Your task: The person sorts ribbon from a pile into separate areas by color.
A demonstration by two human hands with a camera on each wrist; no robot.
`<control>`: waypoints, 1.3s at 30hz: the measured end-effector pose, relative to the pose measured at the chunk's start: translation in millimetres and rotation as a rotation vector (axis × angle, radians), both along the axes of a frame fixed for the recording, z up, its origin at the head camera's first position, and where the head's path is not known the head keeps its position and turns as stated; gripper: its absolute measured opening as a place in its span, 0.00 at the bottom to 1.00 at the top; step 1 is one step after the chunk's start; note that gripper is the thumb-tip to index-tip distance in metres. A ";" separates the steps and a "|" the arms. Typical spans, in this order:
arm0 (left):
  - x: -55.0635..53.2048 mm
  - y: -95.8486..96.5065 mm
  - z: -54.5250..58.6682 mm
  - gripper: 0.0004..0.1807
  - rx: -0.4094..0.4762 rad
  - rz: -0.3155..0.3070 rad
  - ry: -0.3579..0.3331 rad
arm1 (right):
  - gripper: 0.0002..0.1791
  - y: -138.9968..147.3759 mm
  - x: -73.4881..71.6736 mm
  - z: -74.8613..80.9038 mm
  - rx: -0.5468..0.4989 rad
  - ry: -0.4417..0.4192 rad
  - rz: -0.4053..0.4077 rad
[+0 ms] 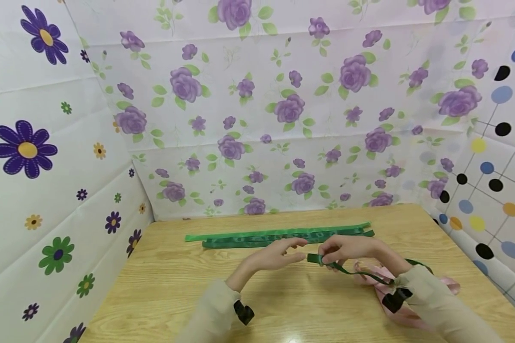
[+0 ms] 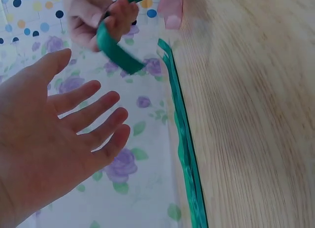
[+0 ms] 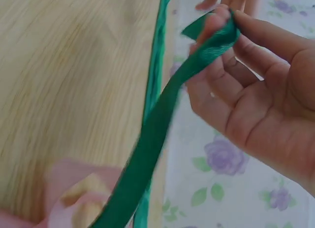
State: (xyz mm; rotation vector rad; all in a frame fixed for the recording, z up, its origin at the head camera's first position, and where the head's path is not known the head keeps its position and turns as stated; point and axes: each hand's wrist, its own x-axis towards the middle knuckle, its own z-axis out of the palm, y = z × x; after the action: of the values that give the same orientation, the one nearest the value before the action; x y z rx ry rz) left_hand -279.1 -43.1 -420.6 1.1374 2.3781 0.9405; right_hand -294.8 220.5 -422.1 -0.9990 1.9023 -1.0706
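Some green strips lie beyond the left hand, fingers loose — right hand pinching ribbon, sleeve crossing pink fabric

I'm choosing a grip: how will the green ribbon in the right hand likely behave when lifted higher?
The green ribbon will probably be floppy: its short end curls over and its length trails in a bend from the right hand. It looks thin and flat, so it is likely light. Its satiny sheen suggests it might slip.

Head looks down; nearer wrist views share ribbon.
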 end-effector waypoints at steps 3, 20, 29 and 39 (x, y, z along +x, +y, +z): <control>2.2 5.8 0.3 0.26 0.022 -0.028 -0.023 | 0.13 -8.2 4.2 7.8 -0.044 0.028 0.026; -6.0 -24.3 13.2 0.11 0.239 0.039 -0.115 | 0.12 -10.9 -0.5 22.0 -0.128 0.232 -0.031; -10.9 -51.9 30.4 0.12 0.269 0.017 -0.099 | 0.13 -3.4 -0.2 24.1 -0.153 0.093 -0.023; -15.8 -90.9 45.1 0.12 0.283 0.076 -0.089 | 0.10 2.8 2.5 24.1 -0.204 0.053 0.010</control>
State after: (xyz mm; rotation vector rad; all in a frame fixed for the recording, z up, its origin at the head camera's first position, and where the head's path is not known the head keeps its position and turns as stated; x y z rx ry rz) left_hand -294.9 -134.1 -375.5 1.0805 2.2817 1.3591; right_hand -292.3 223.3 -397.9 -1.1586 1.8549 -1.2637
